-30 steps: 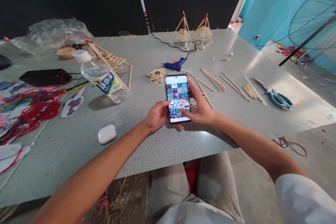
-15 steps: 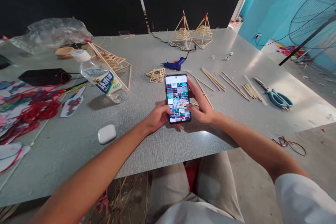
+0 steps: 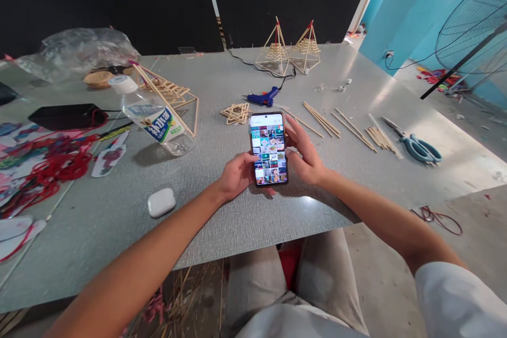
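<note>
A lit smartphone [image 3: 270, 149] stands tilted up above the table's near part, its screen filled with a grid of small pictures. My left hand [image 3: 237, 175] grips its lower left side, thumb at the screen's edge and fingertips showing beneath. Against the phone's right edge is my right hand [image 3: 304, 156], fingers bent along the side and thumb beside the screen. Just beyond the phone lie a small star-shaped stick frame [image 3: 236, 113] and a blue glue gun [image 3: 263, 96]. Loose wooden sticks [image 3: 321, 119] lie past my right hand.
Scissors [image 3: 415, 145] and short sticks [image 3: 378, 138] lie at right. Two stick pyramids [image 3: 276, 53] stand at the back. On the left are a plastic bottle [image 3: 158, 124], a larger stick frame [image 3: 170, 90], a white case [image 3: 161, 202] and red yarn [image 3: 59, 163].
The picture grid on the phone has scrolled upward. My right thumb has moved off the screen to its right edge. The phone stays in nearly the same place.
</note>
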Demonstrator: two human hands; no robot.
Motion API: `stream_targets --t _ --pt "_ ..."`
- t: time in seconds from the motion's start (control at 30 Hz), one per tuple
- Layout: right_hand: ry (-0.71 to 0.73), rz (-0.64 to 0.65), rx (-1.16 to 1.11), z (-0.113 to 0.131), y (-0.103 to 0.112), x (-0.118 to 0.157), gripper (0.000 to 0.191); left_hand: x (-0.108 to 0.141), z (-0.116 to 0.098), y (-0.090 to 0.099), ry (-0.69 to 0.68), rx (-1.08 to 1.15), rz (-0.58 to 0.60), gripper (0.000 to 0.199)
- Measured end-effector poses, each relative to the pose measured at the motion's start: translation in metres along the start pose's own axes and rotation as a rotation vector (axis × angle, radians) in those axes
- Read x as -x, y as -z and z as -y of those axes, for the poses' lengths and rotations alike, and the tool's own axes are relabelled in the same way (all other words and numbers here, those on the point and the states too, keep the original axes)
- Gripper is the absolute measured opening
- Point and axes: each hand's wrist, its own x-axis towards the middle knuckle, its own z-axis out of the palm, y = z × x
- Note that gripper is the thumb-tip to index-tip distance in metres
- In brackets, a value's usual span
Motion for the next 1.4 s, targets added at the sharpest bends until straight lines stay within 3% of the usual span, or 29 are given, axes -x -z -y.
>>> stream_targets --t 0.3,1.03,1.23,1.4 --pt "-0.093 -0.145 -0.083 0.001 -0.004 -0.005 0.069 0.001 0.000 -0.001 0.011 0.032 0.022 0.052" --pt "-0.148 -0.152 -0.086 0.004 0.000 -0.006 0.070 0.003 0.001 0.004 0.003 0.046 0.043 0.053" --pt "-0.340 -0.124 -0.279 0.008 0.005 -0.010 0.078 0.003 0.000 0.002 0.013 0.035 -0.033 0.057" --pt "-0.547 -0.110 -0.395 0.018 0.000 -0.014 0.064 0.004 -0.004 -0.008 0.036 -0.028 -0.163 0.074"
